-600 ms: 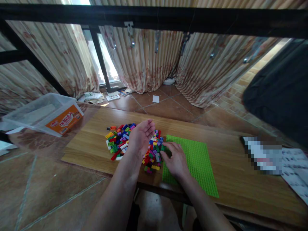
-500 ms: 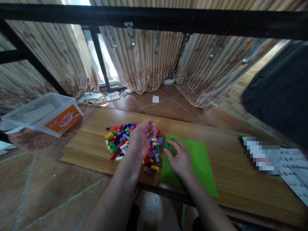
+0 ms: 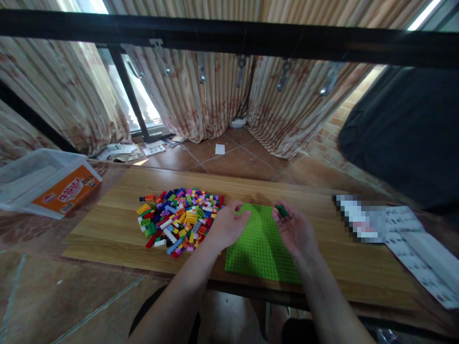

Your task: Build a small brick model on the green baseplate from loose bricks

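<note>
My right hand (image 3: pixel 296 229) is turned partly palm up over the right side of the green baseplate (image 3: pixel 251 258). A small dark green toy brick (image 3: pixel 281 210) is pinched at its fingertips. My left hand (image 3: pixel 231 224) hovers by the baseplate's left edge, thumb and fingers apart, and I see nothing in it. Close to its left lies a heap of mixed coloured toy bricks (image 3: pixel 191 218), part of it hidden behind that hand and forearm. The studs of the baseplate show between the two hands.
The wooden table (image 3: pixel 107 210) carries all this. A clear plastic box (image 3: pixel 59 162) with an orange label stands at the left. On the right lie a blurred-out flat object (image 3: pixel 362 222) and printed sheets (image 3: pixel 405 224). A dark bar (image 3: pixel 222 36) crosses above, before curtains.
My left hand has moved from over the heap towards the baseplate. My right hand has lifted and turned, bringing the dark green brick into clearer sight. The view has shifted right.
</note>
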### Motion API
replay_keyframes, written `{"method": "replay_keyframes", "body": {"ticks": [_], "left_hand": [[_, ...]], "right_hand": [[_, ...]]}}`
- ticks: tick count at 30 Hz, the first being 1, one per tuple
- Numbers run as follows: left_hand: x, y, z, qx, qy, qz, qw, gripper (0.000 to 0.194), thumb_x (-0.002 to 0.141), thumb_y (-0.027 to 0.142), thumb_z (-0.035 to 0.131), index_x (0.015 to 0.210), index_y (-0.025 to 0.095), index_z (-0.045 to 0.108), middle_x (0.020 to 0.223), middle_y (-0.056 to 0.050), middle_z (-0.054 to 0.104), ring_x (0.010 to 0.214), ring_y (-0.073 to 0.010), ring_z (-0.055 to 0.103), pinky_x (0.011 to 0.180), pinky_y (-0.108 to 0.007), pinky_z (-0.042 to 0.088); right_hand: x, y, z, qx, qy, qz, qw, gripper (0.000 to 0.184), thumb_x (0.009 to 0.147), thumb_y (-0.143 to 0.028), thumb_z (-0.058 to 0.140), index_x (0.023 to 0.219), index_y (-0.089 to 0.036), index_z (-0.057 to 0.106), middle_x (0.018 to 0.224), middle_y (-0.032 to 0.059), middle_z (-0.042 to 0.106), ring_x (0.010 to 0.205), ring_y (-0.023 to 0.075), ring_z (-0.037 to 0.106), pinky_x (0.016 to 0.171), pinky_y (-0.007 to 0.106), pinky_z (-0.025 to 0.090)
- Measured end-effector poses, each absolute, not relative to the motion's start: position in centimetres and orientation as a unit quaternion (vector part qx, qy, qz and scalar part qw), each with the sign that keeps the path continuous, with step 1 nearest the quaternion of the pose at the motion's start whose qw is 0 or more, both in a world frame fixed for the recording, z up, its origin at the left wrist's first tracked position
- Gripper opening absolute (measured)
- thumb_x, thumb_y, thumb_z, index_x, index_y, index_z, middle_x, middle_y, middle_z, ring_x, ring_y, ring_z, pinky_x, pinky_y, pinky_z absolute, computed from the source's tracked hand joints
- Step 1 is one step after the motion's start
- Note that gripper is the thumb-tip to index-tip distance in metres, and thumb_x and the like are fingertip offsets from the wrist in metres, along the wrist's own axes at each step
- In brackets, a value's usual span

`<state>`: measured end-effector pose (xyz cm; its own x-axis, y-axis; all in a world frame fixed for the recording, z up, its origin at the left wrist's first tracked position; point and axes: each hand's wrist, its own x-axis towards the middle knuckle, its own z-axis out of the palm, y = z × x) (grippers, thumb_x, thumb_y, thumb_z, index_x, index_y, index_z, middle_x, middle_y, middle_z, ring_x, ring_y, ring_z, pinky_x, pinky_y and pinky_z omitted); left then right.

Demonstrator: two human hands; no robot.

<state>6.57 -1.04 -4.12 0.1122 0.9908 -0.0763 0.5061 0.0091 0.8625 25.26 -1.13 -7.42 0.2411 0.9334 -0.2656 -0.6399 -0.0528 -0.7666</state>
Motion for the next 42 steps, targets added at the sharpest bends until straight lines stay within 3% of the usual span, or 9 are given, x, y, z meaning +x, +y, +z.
{"method": "replay_keyframes", "body": {"ticks": [6,10,16,23,27,32,42], "left_hand": [[8.4,-2.1,-5.1,0.735,0.617,0.174,0.221,0.046,0.087,0.031,0.056,0.126,0.008,0.054,0.123,-0.018,0.059,0.12,-0.0282,0.053,0.104,-0.038,0.04],[9.4,-2.9,-5.2,0.763,0.613,0.106,0.177,0.054,0.08,0.029,0.067,0.126,0.007,0.052,0.131,-0.02,0.053,0.127,-0.033,0.045,0.109,-0.043,0.036],[10.8,-3.5,-5.2,0.763,0.61,0.096,0.189,0.053,0.077,0.033,0.07,0.123,0.011,0.053,0.134,-0.017,0.05,0.127,-0.0326,0.045,0.109,-0.043,0.036],[10.8,-3.4,-5.0,0.752,0.611,0.096,0.228,0.053,0.074,0.031,0.071,0.121,0.012,0.053,0.137,-0.016,0.047,0.129,-0.0321,0.043,0.109,-0.042,0.037],[10.3,-3.1,-5.4,0.759,0.599,0.115,0.227,0.058,0.072,0.025,0.07,0.125,0.01,0.051,0.133,-0.016,0.05,0.124,-0.0319,0.046,0.107,-0.041,0.039],[9.6,-2.4,-6.0,0.759,0.595,0.137,0.227,0.064,0.07,0.016,0.066,0.131,0.01,0.047,0.129,-0.014,0.055,0.119,-0.0294,0.05,0.105,-0.039,0.041],[9.1,-2.1,-6.0,0.766,0.586,0.145,0.222,0.061,0.072,0.011,0.062,0.131,0.012,0.047,0.129,-0.013,0.056,0.123,-0.0269,0.05,0.107,-0.036,0.039]], "right_hand": [[27.0,-1.3,-8.9,-0.498,-0.213,0.523,0.659,0.016,0.069,-0.023,0.074,0.082,-0.015,0.071,0.074,0.0039,0.07,0.065,0.0121,0.065,0.062,0.023,0.059],[27.7,-1.6,-9.2,-0.506,-0.249,0.509,0.65,0.023,0.066,-0.026,0.075,0.086,-0.016,0.071,0.079,0.0042,0.07,0.067,0.0133,0.066,0.064,0.027,0.058],[28.1,-1.7,-9.2,-0.555,-0.284,0.479,0.618,0.031,0.062,-0.031,0.076,0.091,-0.02,0.072,0.086,0.0042,0.073,0.069,0.0148,0.065,0.064,0.03,0.055],[26.5,-2.2,-9.4,-0.57,-0.526,0.377,0.507,0.029,0.078,-0.031,0.063,0.105,-0.021,0.07,0.11,0.0082,0.072,0.105,0.024,0.064,0.099,0.046,0.045],[25.1,-2.8,-9.3,-0.563,-0.657,0.279,0.417,0.032,0.086,-0.025,0.052,0.114,-0.022,0.066,0.118,0.008,0.069,0.109,0.0228,0.062,0.099,0.044,0.046],[25.0,-2.7,-9.3,-0.571,-0.726,0.195,0.331,0.037,0.083,-0.015,0.051,0.117,-0.021,0.065,0.115,0.0083,0.068,0.11,0.024,0.058,0.1,0.045,0.044],[25.4,-2.5,-9.5,-0.569,-0.753,0.138,0.3,0.026,0.084,-0.017,0.057,0.107,-0.022,0.069,0.116,0.0095,0.066,0.11,0.0271,0.054,0.099,0.048,0.042]]}}
